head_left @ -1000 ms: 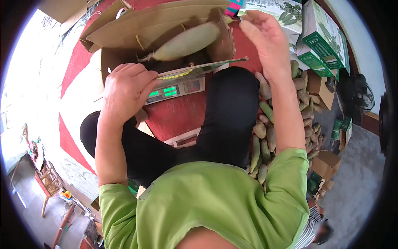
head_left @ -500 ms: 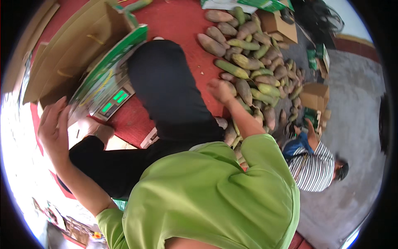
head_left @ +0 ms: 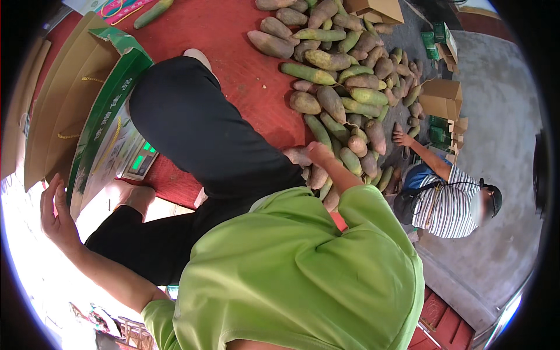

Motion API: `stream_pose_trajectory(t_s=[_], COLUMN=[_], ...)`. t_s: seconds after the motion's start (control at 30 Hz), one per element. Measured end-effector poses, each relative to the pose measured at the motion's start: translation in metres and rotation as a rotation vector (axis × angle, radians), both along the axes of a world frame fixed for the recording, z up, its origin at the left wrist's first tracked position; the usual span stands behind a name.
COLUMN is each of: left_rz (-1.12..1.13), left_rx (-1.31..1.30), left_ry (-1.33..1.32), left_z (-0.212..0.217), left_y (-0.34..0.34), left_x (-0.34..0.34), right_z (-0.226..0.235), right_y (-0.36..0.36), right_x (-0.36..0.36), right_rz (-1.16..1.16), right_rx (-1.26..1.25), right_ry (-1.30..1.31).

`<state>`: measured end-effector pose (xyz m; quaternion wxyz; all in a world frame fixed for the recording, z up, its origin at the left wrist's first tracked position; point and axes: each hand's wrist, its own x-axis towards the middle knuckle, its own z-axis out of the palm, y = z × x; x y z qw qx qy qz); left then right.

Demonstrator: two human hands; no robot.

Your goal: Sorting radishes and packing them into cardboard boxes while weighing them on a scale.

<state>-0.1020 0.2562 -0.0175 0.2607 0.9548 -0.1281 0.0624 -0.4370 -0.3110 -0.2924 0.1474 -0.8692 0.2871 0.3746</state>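
Note:
My right hand (head_left: 319,153) is closed round the end of a dusty pinkish radish (head_left: 297,156), at the near left side of a large heap of radishes (head_left: 332,104). Some in the heap are long and green, others thick and brownish pink. At the far left, my left hand (head_left: 58,213) is raised with its fingers apart and nothing in it. Close by stands an opened cardboard box (head_left: 96,137), green outside and brown inside, with yellow cord handles. A scale (head_left: 140,160) with a lit green display shows beside the box, partly hidden by it and my leg.
A co-worker in a striped shirt (head_left: 446,204) crouches at the right, one hand reaching to the heap's edge. Open cartons (head_left: 441,99) stand behind the heap. A lone green radish (head_left: 153,14) lies on the red mat (head_left: 192,26) at the upper left.
My right hand has moved down and back to the near edge of the heap and closed on a radish. My left hand has lowered slightly. The co-worker's arm now stretches toward the heap.

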Motion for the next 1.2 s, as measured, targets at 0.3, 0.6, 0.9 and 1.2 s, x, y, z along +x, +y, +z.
stream_pose_trajectory(t_s=[0.3,0.6,0.9,1.2], left_rz=[0.055,0.099,0.048,0.086], left_rx=[-0.057,-0.091,-0.135,-0.147], left_ry=[-0.01,-0.08,-0.091,-0.006], left_z=[0.003,0.009,0.016,0.024], left_y=[0.011,-0.008,-0.02,-0.034], left_x=[0.0,0.001,-0.003,-0.004], right_z=[0.013,0.031,0.005,-0.014], right_y=[-0.058,-0.008,-0.015,-0.005], right_x=[-0.025,-0.012,-0.009,-0.024], right_rz=[-0.169,-0.083,0.012,-0.207], right_rx=[-0.177,-0.309,-0.308,-0.317], right_ry=[0.05,0.229,0.389,0.042])
